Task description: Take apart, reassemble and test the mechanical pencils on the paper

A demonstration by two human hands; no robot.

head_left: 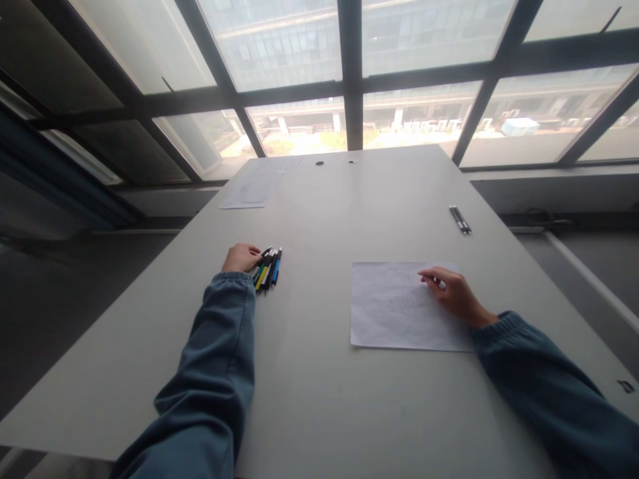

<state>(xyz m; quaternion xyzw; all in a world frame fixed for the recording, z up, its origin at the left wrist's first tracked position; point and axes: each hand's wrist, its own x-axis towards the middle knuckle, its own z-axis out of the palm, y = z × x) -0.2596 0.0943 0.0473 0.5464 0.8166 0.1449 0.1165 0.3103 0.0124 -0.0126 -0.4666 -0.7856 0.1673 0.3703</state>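
Observation:
My left hand (241, 257) is at the left edge of a small bunch of pens (268, 271) on the table, its thumb and fingertips closed on the end of a black pen (266, 251). Black, yellow, green and blue show among the pens, which lie side by side; the hand covers some of them. Over a white sheet of paper (384, 306) is my right hand (452, 293), with thumb and fingers pinched together. Whether anything is between those fingers cannot be made out. Faint marks show on the sheet, and my right hand and sleeve cover its right side.
Two dark pens (460, 219) lie together near the right edge of the white table (309, 392). More papers (249, 189) rest at the far left corner. Two small round holes (320, 163) are near the far edge, with large windows (299, 53) beyond.

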